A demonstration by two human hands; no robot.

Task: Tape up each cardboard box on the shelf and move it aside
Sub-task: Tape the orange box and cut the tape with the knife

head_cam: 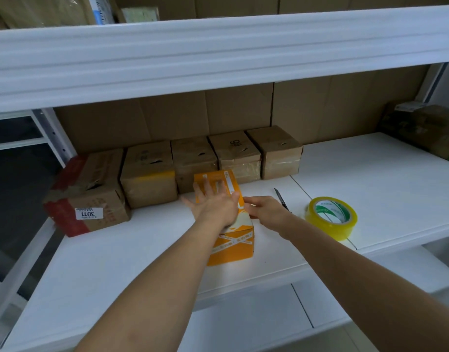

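An orange cardboard box (pixel 235 246) with white printed bands stands in the middle of the white shelf (pixel 122 262). My left hand (pixel 214 203) lies flat on its top with the fingers spread. My right hand (pixel 265 210) touches the box's right top edge with its fingers bent; whether it pinches anything is hidden. A roll of yellowish clear tape (pixel 331 217) lies to the right of the box. Black scissors (pixel 281 199) lie between the box and the roll, partly behind my right hand.
Several taped brown boxes (pixel 193 162) stand in a row along the back, with a larger red-edged box (pixel 89 196) at the left end. A dark wrapped parcel (pixel 426 129) sits far right. The upper shelf's white beam (pixel 218 52) hangs overhead.
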